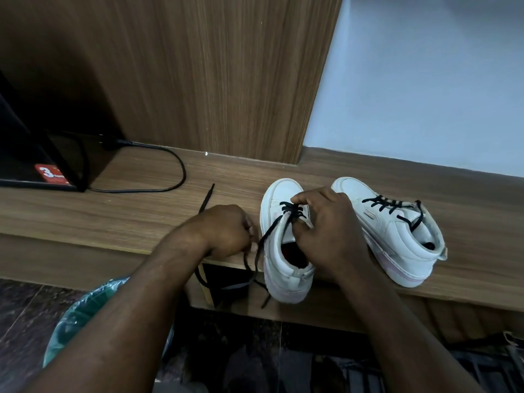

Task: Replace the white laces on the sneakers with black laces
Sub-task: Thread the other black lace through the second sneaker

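Note:
Two white sneakers stand on a wooden shelf [141, 211]. The left sneaker [279, 268] has a black lace [269, 231] threaded through its lower eyelets. My left hand [226, 231] pinches that lace just left of the shoe, and the loose ends hang over the shelf edge. My right hand [326, 222] grips the sneaker's tongue and upper at the eyelets. The right sneaker [397, 239] stands beside it, laced in black [388, 205]. Another black lace end [207, 198] lies on the shelf behind my left hand.
A black appliance [34, 154] with a red sticker stands at the left, its power cable [158, 171] looping across the shelf. A wood panel [215, 75] and white wall [425, 80] rise behind. A plastic-lined bin [85, 307] sits on the floor below.

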Demonstrator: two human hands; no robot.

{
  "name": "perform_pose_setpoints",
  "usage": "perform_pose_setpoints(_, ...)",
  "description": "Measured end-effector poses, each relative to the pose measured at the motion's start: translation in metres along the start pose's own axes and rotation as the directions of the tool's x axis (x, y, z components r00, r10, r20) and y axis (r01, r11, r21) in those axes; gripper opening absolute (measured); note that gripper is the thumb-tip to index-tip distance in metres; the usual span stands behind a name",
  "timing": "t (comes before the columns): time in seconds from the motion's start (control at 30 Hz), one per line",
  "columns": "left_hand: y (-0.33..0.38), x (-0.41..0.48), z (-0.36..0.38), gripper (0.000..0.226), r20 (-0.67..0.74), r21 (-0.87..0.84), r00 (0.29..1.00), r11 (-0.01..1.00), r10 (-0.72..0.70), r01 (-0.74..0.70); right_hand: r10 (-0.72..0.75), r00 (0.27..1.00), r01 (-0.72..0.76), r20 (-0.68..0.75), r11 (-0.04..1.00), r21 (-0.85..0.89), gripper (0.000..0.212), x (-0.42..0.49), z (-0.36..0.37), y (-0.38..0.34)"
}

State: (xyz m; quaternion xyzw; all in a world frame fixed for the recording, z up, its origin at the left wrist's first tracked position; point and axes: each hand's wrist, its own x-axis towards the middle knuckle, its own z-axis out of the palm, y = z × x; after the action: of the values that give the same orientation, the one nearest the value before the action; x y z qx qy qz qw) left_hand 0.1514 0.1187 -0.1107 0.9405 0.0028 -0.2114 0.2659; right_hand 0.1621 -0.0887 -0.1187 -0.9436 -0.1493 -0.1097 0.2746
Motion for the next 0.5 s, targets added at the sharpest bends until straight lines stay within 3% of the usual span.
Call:
perform_pose_setpoints(0.07, -0.002, -0.002, 0.002, 0.01, 0.013, -0.287, 0.998, 0.956, 0.063, -0.056, -0.014, 1.0, 0.015, -0.017, 1.0, 0.022, 0.034, 0.001, -0.001, 0.0)
perform_pose_setpoints(0.13, -0.002, -0.003, 0.004, 0.006, -0.002, -0.456, 0.993, 0.884, 0.116, -0.104, -0.022, 1.0, 0.022, -0.01, 0.999, 0.046, 0.031, 0.0, -0.001, -0.001)
perform_pose_setpoints(0.3, 0.0, 0.0, 0.005, 0.011, 0.019, -0.467, 0.99, 0.877, 0.14, -0.115, -0.018, 1.0, 0.019, -0.021, 0.998, 0.062, 0.019, -0.002, -0.002, -0.003)
perform_pose_setpoints(0.43, 0.001, 0.005, 0.01, 0.01, -0.132, -0.545, 0.991, 0.833, 0.023, -0.092, 0.004, 0.997, 0.0, -0.076, 0.999, 0.049, 0.015, -0.003, -0.002, -0.003)
perform_pose_setpoints(0.5, 0.003, 0.006, 0.013, 0.005, -0.166, -0.529, 0.985, 0.84, 0.039, -0.122, 0.019, 0.994, -0.015, -0.104, 0.999, 0.042, 0.014, -0.004, -0.001, -0.006)
